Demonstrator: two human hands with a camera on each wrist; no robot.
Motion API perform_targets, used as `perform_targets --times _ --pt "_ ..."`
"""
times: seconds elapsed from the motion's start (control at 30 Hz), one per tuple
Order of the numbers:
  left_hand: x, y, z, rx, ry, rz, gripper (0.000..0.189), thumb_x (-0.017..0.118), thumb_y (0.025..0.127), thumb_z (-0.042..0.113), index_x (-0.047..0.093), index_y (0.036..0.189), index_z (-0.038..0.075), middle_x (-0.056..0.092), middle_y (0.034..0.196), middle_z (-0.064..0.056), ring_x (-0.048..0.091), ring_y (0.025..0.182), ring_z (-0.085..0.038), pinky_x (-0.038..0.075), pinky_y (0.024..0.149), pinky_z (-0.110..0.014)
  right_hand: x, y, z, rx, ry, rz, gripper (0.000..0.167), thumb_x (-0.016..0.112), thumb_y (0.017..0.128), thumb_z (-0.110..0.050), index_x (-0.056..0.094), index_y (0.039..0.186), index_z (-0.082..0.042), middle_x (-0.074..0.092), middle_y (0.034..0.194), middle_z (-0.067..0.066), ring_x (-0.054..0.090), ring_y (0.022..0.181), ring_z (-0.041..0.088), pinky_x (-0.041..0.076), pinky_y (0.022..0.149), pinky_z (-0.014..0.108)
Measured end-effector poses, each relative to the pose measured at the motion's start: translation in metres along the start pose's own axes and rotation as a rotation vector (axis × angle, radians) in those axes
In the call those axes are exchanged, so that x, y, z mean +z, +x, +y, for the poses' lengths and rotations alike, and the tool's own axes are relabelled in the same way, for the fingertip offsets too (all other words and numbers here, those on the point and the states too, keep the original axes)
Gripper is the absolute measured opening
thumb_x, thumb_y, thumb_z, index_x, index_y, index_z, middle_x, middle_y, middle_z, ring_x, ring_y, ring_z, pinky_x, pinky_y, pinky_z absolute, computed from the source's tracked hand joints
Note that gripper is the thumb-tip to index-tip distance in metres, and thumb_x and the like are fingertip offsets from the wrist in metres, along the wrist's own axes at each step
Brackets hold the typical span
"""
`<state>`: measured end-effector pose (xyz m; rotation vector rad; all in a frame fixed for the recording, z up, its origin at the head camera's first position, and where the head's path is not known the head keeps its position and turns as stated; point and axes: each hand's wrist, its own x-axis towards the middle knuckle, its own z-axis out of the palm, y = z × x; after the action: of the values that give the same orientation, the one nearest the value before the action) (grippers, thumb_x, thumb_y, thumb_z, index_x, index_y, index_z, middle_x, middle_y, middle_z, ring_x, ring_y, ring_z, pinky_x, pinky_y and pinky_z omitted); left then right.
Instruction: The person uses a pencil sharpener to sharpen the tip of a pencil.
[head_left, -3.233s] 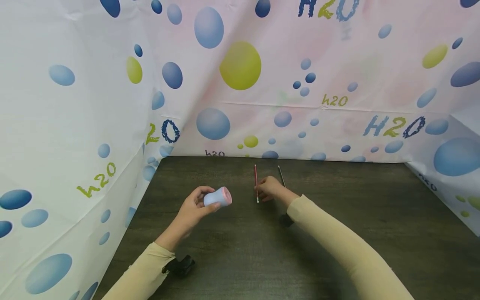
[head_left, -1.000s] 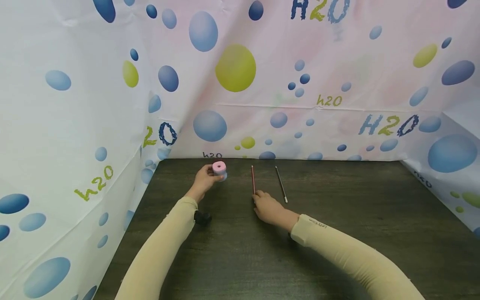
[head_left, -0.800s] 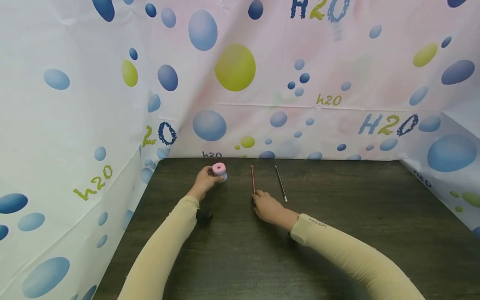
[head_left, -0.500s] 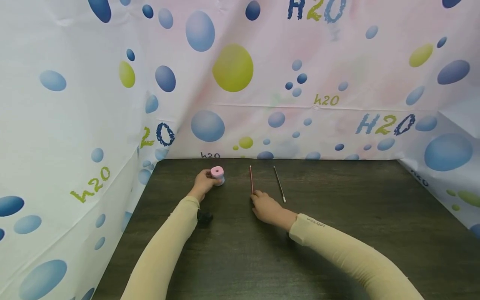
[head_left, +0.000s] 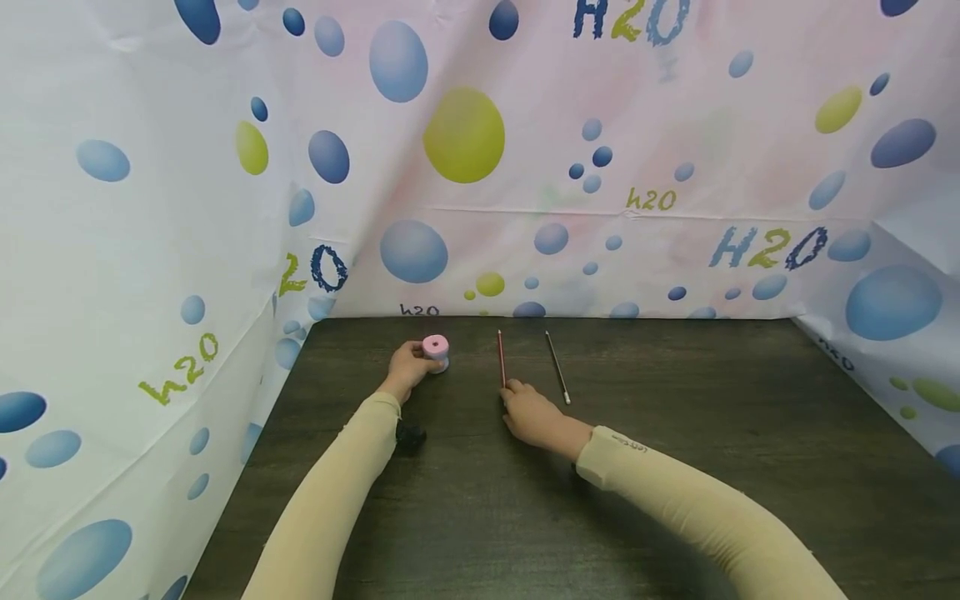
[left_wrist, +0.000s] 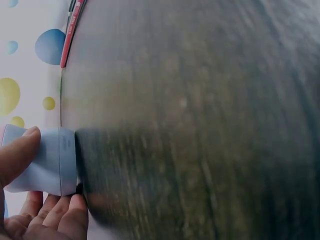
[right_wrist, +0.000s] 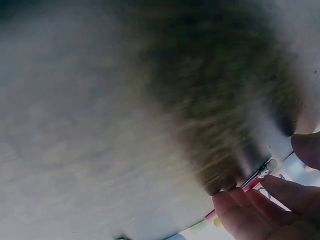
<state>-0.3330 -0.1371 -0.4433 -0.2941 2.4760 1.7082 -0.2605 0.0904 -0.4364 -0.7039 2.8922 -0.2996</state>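
Toward the back left of the dark table, my left hand (head_left: pixel 407 371) grips a pencil sharpener (head_left: pixel 436 352). It has a light blue body and a pink top with a hole, and stands upright at the tabletop. In the left wrist view the thumb lies on one side of the sharpener (left_wrist: pixel 45 165), the fingers on the other. A red pencil (head_left: pixel 502 358) lies to its right, tip pointing away. My right hand (head_left: pixel 532 414) touches its near, eraser end; in the right wrist view the fingers are fairly straight and the thumb (right_wrist: pixel 307 150) stands apart from the pencil.
A dark pencil (head_left: pixel 557 367) with a white eraser end lies slanted right of the red one. White sheeting (head_left: pixel 570 167) with blue and green dots hangs behind the table (head_left: pixel 675 400) and along both sides.
My left hand has carried the sharpener from a tilted hold to upright at the back left, then slightly nearer. My right hand has slid from the red pencil's middle to its eraser end.
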Motion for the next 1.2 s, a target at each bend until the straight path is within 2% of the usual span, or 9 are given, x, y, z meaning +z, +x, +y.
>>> perform_targets --times 0.27,0.5,0.87,1.1,1.2 --pt "0.003 0.0 -0.001 0.0 0.029 0.017 0.063 0.072 0.093 0.007 0.044 0.148 -0.006 0.049 0.151 -0.028 0.046 0.142 -0.041 0.038 0.12 -0.052 0.0 0.0 0.001 -0.029 -0.014 0.018 0.046 0.063 0.1 -0.01 0.053 0.139 0.013 0.053 0.145 0.027 0.057 0.13 0.043 0.052 0.105 0.049" --pt "0.002 0.002 -0.003 -0.003 0.033 0.03 0.064 0.074 0.091 0.007 0.044 0.147 -0.006 0.05 0.15 -0.027 0.046 0.142 -0.041 0.037 0.121 -0.051 0.001 0.001 0.0 -0.023 -0.002 0.018 0.046 0.063 0.1 -0.01 0.053 0.14 0.013 0.052 0.145 0.028 0.057 0.13 0.044 0.051 0.106 0.05" --pt "-0.003 0.0 -0.004 0.029 0.055 0.029 0.064 0.073 0.09 0.005 0.044 0.146 -0.009 0.052 0.145 -0.029 0.049 0.137 -0.041 0.039 0.119 -0.052 0.003 0.005 -0.001 -0.041 -0.014 0.026 0.045 0.064 0.099 -0.009 0.055 0.137 0.013 0.054 0.143 0.028 0.058 0.128 0.043 0.051 0.106 0.05" --pt "-0.006 -0.002 -0.006 0.031 0.025 -0.006 0.072 0.073 0.091 0.006 0.037 0.152 -0.006 0.047 0.153 -0.029 0.046 0.144 -0.041 0.037 0.121 -0.051 0.004 0.005 -0.001 -0.045 -0.024 0.034 0.045 0.065 0.099 -0.009 0.055 0.137 0.013 0.054 0.142 0.028 0.059 0.126 0.044 0.053 0.104 0.049" --pt "-0.011 -0.004 -0.008 0.023 0.04 -0.017 0.075 0.074 0.091 0.009 0.036 0.153 -0.005 0.046 0.155 -0.027 0.044 0.146 -0.041 0.037 0.122 -0.051 0.005 0.006 0.0 -0.035 -0.017 0.029 0.046 0.065 0.099 -0.01 0.054 0.138 0.013 0.054 0.143 0.028 0.058 0.127 0.044 0.052 0.105 0.05"
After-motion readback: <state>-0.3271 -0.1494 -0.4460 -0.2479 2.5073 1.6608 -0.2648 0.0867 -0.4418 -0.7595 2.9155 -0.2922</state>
